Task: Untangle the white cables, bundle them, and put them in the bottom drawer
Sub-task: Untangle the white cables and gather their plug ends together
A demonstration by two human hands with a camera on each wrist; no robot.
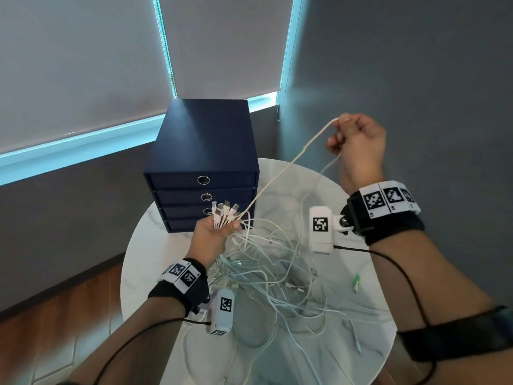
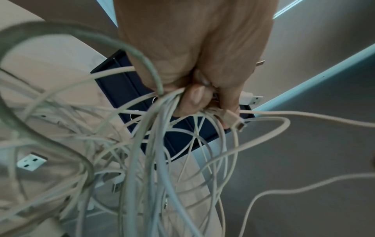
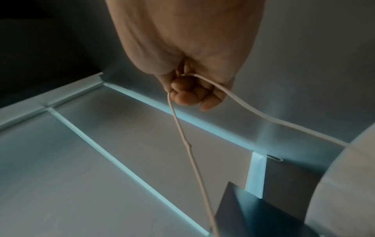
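A tangle of white cables (image 1: 277, 276) lies on the round marble table (image 1: 361, 309). My left hand (image 1: 213, 234) grips a bunch of cable ends, their plugs (image 1: 224, 211) fanned upward in front of the dark blue drawer unit (image 1: 202, 151). In the left wrist view the fingers (image 2: 194, 96) curl round many strands (image 2: 158, 144). My right hand (image 1: 358, 140) is raised at the upper right and holds one white cable (image 1: 288, 165) pulled taut from the left hand; the cable (image 3: 182, 133) loops through its curled fingers (image 3: 186, 94). All drawers of the unit look closed.
The drawer unit stands at the table's far edge, its ring pulls (image 1: 203, 180) facing me. A small green-tipped connector (image 1: 356, 282) lies on the right of the table. Grey blinds (image 1: 83, 65) and a grey wall (image 1: 402, 65) stand behind; wooden floor (image 1: 63, 309) shows at the left.
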